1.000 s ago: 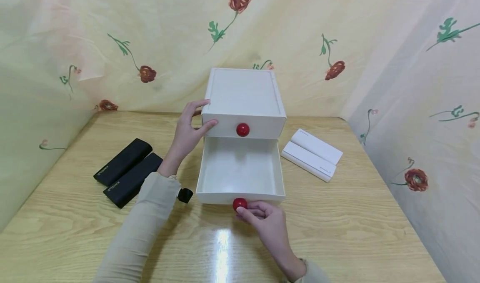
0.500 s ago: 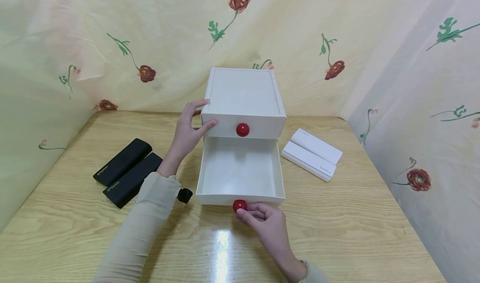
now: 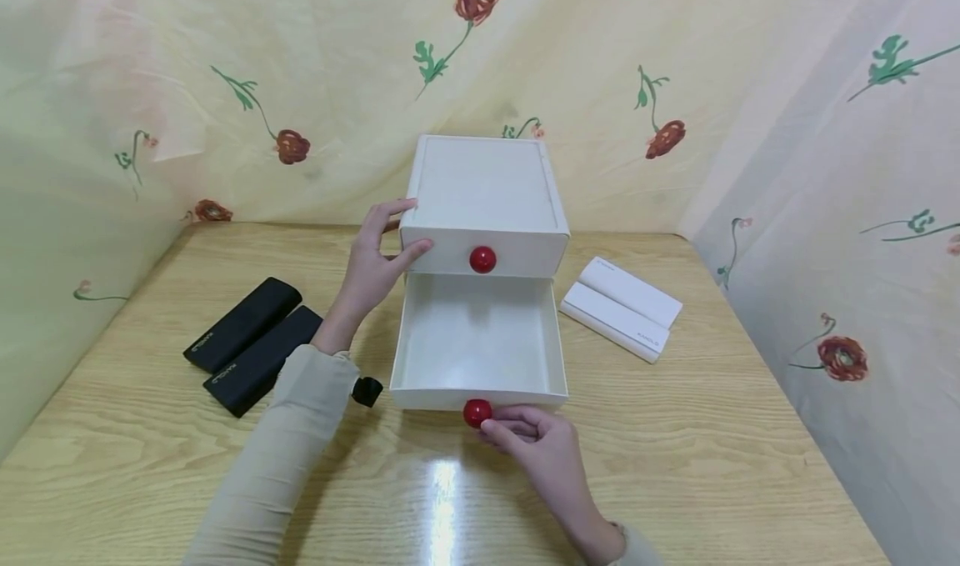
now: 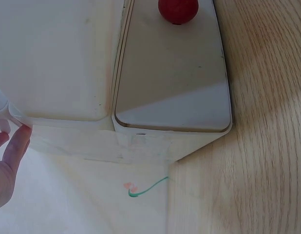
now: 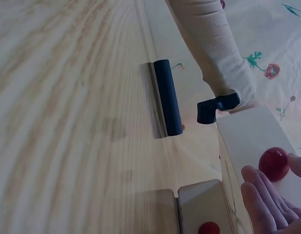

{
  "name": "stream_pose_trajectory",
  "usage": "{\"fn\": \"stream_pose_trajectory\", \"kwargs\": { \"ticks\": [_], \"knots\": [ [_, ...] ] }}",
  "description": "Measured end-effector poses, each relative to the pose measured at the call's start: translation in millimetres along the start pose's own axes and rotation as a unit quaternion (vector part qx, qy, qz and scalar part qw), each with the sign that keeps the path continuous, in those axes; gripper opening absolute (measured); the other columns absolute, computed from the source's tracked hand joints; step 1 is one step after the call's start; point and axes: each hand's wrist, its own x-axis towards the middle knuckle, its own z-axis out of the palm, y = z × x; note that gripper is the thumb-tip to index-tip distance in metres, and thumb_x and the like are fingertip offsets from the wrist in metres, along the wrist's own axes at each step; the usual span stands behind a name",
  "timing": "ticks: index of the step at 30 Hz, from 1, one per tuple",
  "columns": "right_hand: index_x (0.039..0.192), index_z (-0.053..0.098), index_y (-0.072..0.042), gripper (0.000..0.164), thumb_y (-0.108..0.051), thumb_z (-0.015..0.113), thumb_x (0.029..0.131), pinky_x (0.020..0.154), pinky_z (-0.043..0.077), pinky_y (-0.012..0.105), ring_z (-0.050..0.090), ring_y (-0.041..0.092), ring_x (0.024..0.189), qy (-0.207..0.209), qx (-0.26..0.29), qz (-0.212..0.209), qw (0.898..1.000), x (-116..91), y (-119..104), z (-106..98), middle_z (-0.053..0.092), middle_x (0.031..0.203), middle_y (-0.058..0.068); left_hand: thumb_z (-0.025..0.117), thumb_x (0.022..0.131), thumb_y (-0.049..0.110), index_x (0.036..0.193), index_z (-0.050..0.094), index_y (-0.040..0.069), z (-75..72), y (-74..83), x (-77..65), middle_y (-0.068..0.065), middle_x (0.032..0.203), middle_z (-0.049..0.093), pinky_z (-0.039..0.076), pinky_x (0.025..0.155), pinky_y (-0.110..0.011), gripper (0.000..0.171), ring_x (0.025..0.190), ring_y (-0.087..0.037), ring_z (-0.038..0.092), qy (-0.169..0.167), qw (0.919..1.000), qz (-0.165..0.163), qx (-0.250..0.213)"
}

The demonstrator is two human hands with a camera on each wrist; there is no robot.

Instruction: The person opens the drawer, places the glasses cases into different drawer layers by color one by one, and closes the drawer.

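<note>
A white drawer unit (image 3: 483,184) with red ball knobs stands at the table's middle. Its top drawer is closed, and a drawer (image 3: 480,341) below is pulled out with nothing in it. My left hand (image 3: 372,266) grips the unit's upper left corner, thumb on the front face and fingers at the top edge. At the open drawer's knob (image 5: 273,164) is my right hand (image 3: 551,453), thumb tip at its right edge in the head view. The right wrist view shows the knob between thumb and fingers. In the left wrist view, a lower drawer front (image 4: 175,78) is closed.
Two black oblong cases (image 3: 243,324) lie left of the unit, close to my left forearm. To its right are two white oblong cases (image 3: 622,308). Flower-print cloth (image 3: 600,49) hangs behind and along both sides of the wooden table (image 3: 712,433).
My right thumb has slid off the front of the knob to its right edge. The drawer has come out very slightly. My left hand has stayed on the corner.
</note>
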Motion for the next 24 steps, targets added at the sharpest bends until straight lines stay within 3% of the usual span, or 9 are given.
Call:
{"fn": "stream_pose_trajectory", "kwargs": {
  "ticks": [5, 12, 24],
  "knots": [
    [0.100, 0.069, 0.007, 0.027, -0.009, 0.077, 0.080, 0.074, 0.060, 0.032, 0.074, 0.030, 0.081, 0.004, -0.004, -0.004, 1.000, -3, -1, -7, 0.074, 0.091, 0.020, 0.073, 0.086, 0.012, 0.134, 0.051, 0.007, -0.5, 0.7, 0.9, -0.014, 0.134, 0.050, 0.042, 0.107, -0.044, 0.053, 0.127, -0.024, 0.046, -0.001, 1.0000, 0.002, 0.000],
    [0.103, 0.068, 0.007, 0.031, -0.012, 0.077, 0.080, 0.074, 0.060, 0.027, 0.074, 0.022, 0.081, 0.007, -0.029, -0.006, 1.000, -8, -4, -17, 0.075, 0.091, 0.017, 0.073, 0.086, 0.010, 0.133, 0.051, 0.006, -1.5, 1.7, 0.7, -0.015, 0.133, 0.051, 0.042, 0.107, -0.046, 0.052, 0.126, -0.024, 0.046, -0.002, 1.0000, 0.001, -0.001],
    [0.100, 0.070, 0.004, 0.028, -0.015, 0.077, 0.081, 0.071, 0.060, 0.025, 0.073, 0.012, 0.075, 0.051, -0.060, 0.005, 0.997, -10, -2, -44, 0.076, 0.087, 0.013, 0.073, 0.086, 0.011, 0.134, 0.050, 0.006, 0.2, 3.0, 1.0, -0.014, 0.133, 0.050, 0.042, 0.106, -0.044, 0.053, 0.126, -0.023, 0.046, -0.006, 1.0000, 0.001, 0.000]
  ]
}}
